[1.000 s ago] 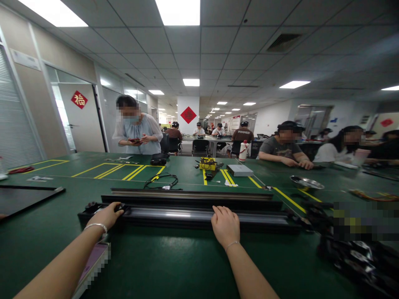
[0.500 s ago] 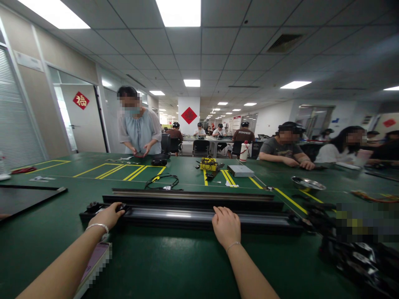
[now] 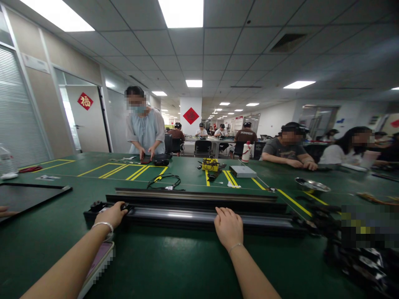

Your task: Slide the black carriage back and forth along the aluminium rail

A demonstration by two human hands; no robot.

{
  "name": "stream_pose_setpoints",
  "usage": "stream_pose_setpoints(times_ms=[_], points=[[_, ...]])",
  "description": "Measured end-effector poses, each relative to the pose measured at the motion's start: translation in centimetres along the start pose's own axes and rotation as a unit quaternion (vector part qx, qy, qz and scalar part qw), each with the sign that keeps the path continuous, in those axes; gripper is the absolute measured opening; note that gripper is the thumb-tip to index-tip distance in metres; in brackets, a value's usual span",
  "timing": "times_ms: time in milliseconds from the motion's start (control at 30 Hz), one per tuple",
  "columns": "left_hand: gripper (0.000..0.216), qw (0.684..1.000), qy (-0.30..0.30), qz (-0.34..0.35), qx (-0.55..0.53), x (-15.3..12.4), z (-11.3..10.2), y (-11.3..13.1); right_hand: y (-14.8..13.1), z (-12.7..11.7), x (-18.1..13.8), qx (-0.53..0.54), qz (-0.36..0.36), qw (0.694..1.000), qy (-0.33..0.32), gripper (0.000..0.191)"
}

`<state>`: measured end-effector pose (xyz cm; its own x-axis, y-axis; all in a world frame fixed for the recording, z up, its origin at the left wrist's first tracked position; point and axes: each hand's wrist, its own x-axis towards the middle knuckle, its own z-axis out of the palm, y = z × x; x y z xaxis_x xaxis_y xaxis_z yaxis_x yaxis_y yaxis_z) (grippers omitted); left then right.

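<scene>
A long black housing with a shiny silver bar (image 3: 177, 214) along it lies crosswise on the green table. At its left end, my left hand (image 3: 112, 216) is closed on a small black piece, mostly hidden behind the thumb and fingers. My right hand (image 3: 229, 226) rests on the bar right of its middle, fingers stretched over it and not wrapped round. Just behind lies a second long black strip (image 3: 193, 197), parallel to the first. A phone-like purple and white object (image 3: 101, 259), partly blurred out, lies under my left forearm.
Beyond the strips are a black cable (image 3: 163, 180), a yellow block with wires (image 3: 210, 164), a grey box (image 3: 243, 171) and a metal bowl (image 3: 312, 185). Dark equipment (image 3: 358, 253) fills the right side; a black panel (image 3: 31, 197) lies left. A person (image 3: 145, 128) stands across the table.
The view has turned slightly left. My hands keep the same places on the housing. The standing person's hands have lowered to the table with a dark red object.
</scene>
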<state>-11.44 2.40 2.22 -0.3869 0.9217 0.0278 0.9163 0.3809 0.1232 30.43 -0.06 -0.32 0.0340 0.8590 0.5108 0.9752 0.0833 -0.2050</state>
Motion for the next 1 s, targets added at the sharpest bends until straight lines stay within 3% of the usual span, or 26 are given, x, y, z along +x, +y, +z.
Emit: stream_pose_setpoints(times_ms=[1000], points=[[0.049,1.0,0.008,0.002,-0.008,-1.05,-0.27,0.5,-0.11,-0.09,0.05,-0.015,-0.001,1.0,0.003,0.039]])
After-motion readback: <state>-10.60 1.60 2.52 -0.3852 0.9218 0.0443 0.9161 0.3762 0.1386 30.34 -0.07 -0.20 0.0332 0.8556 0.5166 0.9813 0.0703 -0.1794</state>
